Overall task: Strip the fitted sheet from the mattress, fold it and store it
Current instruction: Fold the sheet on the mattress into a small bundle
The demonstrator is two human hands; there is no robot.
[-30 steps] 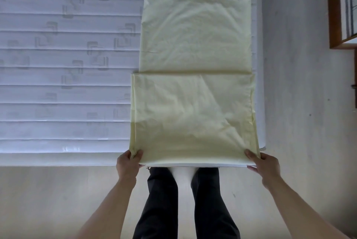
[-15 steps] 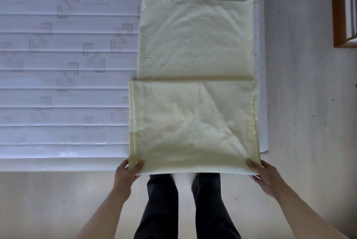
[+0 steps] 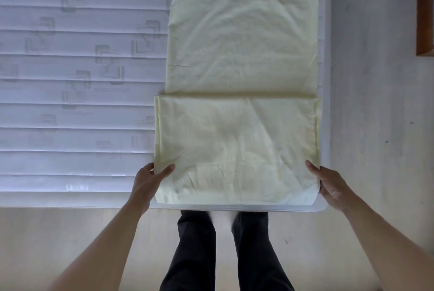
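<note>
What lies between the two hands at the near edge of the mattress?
Head view: only the folded pale yellow sheet spans from left hand to right hand, each holding a side; nothing else on it.

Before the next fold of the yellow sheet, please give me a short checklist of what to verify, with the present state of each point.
1. Left hand grips the near left side of the sheet: ok.
2. Right hand grips the near right side: ok.
3. Sheet lies wholly on the mattress: ok.
4. Near folded layer matches the far layer in width: not ok, it juts out on the left.
5. Surface smooth: not ok, creases show.
6. Layers under the top one even: cannot tell.
</note>
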